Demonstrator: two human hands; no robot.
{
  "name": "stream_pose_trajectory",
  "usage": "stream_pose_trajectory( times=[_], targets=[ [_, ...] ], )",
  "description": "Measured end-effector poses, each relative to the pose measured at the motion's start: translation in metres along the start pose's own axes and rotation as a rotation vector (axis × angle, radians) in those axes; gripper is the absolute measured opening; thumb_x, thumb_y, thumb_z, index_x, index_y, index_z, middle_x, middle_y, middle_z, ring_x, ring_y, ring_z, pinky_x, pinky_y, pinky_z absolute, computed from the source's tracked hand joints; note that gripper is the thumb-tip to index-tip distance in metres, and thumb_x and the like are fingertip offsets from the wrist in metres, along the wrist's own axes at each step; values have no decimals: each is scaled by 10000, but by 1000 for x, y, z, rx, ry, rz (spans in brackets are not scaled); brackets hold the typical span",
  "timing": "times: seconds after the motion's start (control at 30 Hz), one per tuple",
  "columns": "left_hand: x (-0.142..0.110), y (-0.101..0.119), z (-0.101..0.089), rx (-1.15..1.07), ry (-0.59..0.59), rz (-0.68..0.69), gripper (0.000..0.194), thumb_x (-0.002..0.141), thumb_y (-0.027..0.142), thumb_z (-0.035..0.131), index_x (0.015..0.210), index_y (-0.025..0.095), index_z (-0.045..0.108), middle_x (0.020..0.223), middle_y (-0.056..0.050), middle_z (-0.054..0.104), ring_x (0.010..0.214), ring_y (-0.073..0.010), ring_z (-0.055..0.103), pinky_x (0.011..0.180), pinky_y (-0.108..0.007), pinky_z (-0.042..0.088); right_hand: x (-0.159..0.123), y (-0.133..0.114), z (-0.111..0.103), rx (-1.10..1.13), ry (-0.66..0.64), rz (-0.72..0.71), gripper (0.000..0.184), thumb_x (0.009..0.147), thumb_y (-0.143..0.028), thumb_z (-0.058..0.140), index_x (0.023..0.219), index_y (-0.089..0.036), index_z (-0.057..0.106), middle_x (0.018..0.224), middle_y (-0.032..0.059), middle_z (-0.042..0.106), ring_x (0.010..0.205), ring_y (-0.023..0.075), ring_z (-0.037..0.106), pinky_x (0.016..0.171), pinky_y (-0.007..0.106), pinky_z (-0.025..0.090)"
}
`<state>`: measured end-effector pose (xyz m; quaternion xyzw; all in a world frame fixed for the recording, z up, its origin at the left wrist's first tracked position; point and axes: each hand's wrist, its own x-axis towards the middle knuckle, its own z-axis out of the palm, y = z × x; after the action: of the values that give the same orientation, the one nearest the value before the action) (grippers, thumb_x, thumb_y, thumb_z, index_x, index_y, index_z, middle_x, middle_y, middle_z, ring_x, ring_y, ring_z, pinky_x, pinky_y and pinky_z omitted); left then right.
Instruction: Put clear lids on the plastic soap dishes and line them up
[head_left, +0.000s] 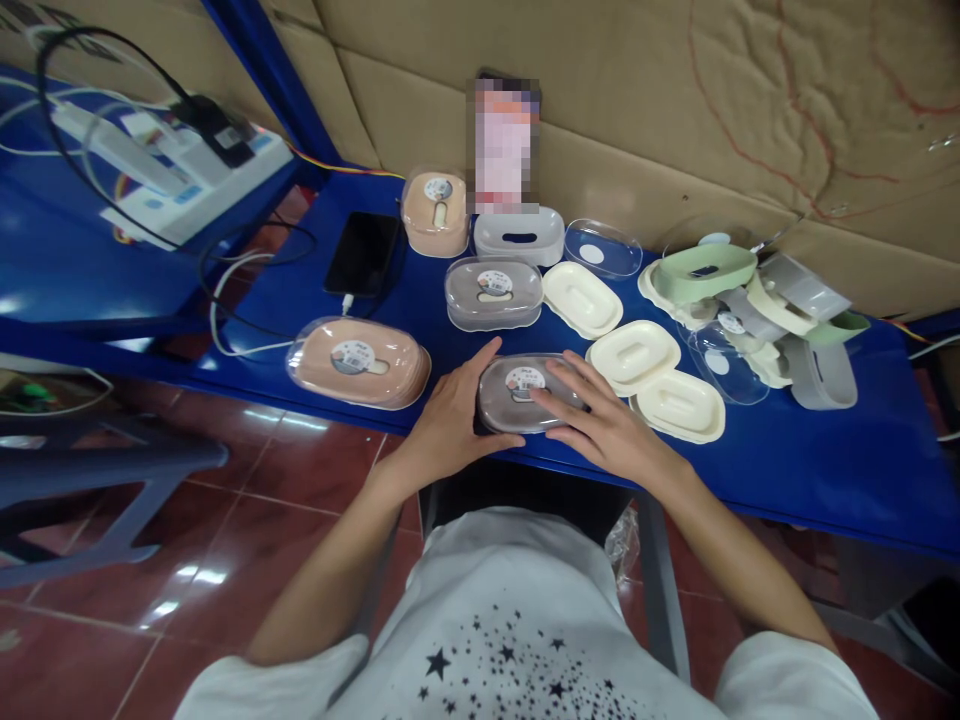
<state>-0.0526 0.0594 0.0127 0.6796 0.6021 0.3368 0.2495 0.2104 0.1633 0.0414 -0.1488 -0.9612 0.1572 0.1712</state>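
Note:
At the table's near edge, a grey oval soap box (495, 408) with a clear lid and a round label lies between my hands. My left hand (444, 420) curves around its left end, thumb along the near side. Over the right end, my right hand (619, 425) rests with its fingers on the lid and side. Another lidded grey soap box (461, 290) sits just behind. Cream ridged trays (636, 355) lie to the right, close to my right hand. On the left is a peach lidded soap box (319, 365).
A phone (504, 150) leans against the cardboard; another phone (363, 255) lies charging on the blue table (787, 470). A peach box (436, 235), a grey body (517, 240) and a clear lid (619, 245) stand behind. Green part (705, 275) tops a pile at right. Power strip (262, 160) sits left.

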Motion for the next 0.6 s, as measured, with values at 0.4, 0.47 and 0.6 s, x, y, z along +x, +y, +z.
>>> stream_pose_trajectory(
  times=[0.4, 0.47, 0.6],
  targets=[
    [-4, 3, -4, 14, -13, 77, 974, 947, 489, 823, 1720, 403, 237, 1788, -128, 300, 1657, -380, 329, 1305, -626, 384, -3, 2, 7, 10, 31, 7, 882, 1064, -244, 659, 1764, -427, 155, 1813, 56, 299, 1701, 330, 208, 1327, 639, 372],
    [-6, 3, -6, -18, 28, 110, 792, 1004, 457, 761, 1678, 395, 350, 1781, -120, 305, 1658, -355, 340, 1314, -605, 391, 0, 4, 5, 19, 16, 21, 845, 1091, -232, 600, 1765, -431, 131, 1831, 39, 241, 1710, 323, 164, 1335, 650, 343],
    [-7, 2, -9, 23, 74, 125, 579, 1068, 420, 674, 1610, 367, 476, 1758, -113, 369, 1607, -326, 444, 1295, -563, 438, 6, 7, 3, 31, -36, 35, 745, 1136, -214, 462, 1766, -422, 122, 1848, 17, 161, 1719, 293, 113, 1341, 635, 334]
  ],
)
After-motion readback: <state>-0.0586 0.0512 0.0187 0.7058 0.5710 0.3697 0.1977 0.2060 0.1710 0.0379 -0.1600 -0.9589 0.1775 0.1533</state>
